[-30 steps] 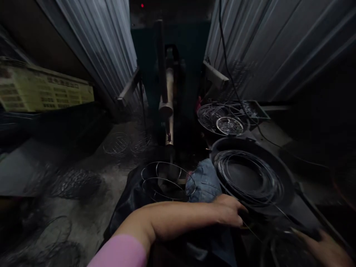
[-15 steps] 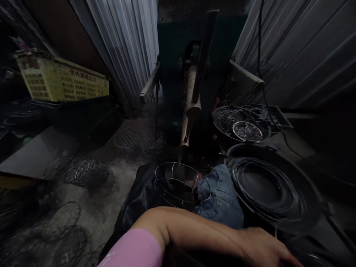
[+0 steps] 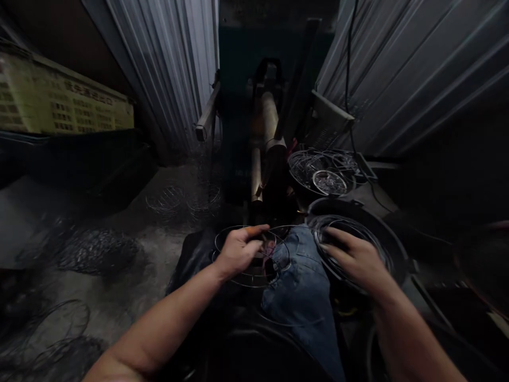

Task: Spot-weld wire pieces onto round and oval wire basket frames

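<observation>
My left hand (image 3: 240,252) is closed with thumb and fingers pinching a thin wire ring (image 3: 292,226), above a round wire frame (image 3: 246,285) on my lap. The frame has two hoops joined by short upright wires. From my left fingertips the ring's wire runs right to my right hand (image 3: 353,257), whose bent fingers seem to close on its other side. Below that hand, a coil of wire rings (image 3: 382,241) lies in a black basin (image 3: 401,249). Where the right fingertips meet the wire is dark and blurred.
Ahead stands a dark green machine (image 3: 234,101) with two copper-coloured rods (image 3: 271,119). A bowl of small metal pieces (image 3: 330,182) sits on a wire-filled basin behind the black one. Wire bundles (image 3: 95,249) lie on the floor at left, near a yellow crate (image 3: 91,106).
My left arm has swung back from the lower right to the wire frame, now with a wire ring in hand. My right hand has come into view over the black basin. The view has shifted.
</observation>
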A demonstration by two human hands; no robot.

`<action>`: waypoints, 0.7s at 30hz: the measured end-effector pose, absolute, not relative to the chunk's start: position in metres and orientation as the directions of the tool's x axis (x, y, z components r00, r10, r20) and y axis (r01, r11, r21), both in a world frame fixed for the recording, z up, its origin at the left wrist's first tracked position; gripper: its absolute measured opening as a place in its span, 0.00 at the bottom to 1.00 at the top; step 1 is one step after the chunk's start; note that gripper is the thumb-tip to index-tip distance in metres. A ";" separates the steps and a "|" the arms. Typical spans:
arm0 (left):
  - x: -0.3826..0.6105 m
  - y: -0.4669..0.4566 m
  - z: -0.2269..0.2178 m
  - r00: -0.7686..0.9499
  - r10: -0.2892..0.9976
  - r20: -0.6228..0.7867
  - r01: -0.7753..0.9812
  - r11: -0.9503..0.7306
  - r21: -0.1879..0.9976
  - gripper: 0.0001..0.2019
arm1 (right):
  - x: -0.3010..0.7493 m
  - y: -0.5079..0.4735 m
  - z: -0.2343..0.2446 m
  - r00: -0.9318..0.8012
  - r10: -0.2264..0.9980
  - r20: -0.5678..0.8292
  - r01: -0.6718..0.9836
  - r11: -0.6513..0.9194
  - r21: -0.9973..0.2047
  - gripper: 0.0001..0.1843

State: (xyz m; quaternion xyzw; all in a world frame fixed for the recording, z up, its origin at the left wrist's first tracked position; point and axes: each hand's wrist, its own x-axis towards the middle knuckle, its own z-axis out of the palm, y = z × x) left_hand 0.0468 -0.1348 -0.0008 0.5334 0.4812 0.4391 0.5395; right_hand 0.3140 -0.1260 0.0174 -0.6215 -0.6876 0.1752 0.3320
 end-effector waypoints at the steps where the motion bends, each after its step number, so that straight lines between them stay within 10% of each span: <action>1: 0.034 -0.137 -0.003 0.116 0.992 -0.053 0.043 0.048 0.998 0.19 | 0.286 -0.117 0.023 -0.115 0.952 0.285 0.736 0.275 -0.618 0.16; 4: 0.000 -0.144 -0.013 -0.020 0.998 0.057 0.159 -0.054 0.986 0.18 | 0.215 -0.100 0.034 -0.443 0.863 0.244 0.696 0.502 -0.513 0.13; 9: -0.039 -0.146 -0.054 -0.065 0.985 0.159 0.504 -0.105 0.858 0.46 | 0.163 -0.094 0.036 -0.548 0.822 0.152 0.721 0.557 -0.412 0.13; 13: -0.049 -0.143 -0.077 0.039 0.998 0.047 0.426 -0.059 0.903 0.41 | 0.154 -0.092 0.043 -0.568 0.808 0.155 0.672 0.564 -0.479 0.11; 21: -0.051 -0.120 -0.047 0.182 0.949 0.257 0.475 -0.313 0.822 0.34 | 0.179 -0.081 0.068 -0.582 0.802 0.135 0.508 0.488 -0.710 0.11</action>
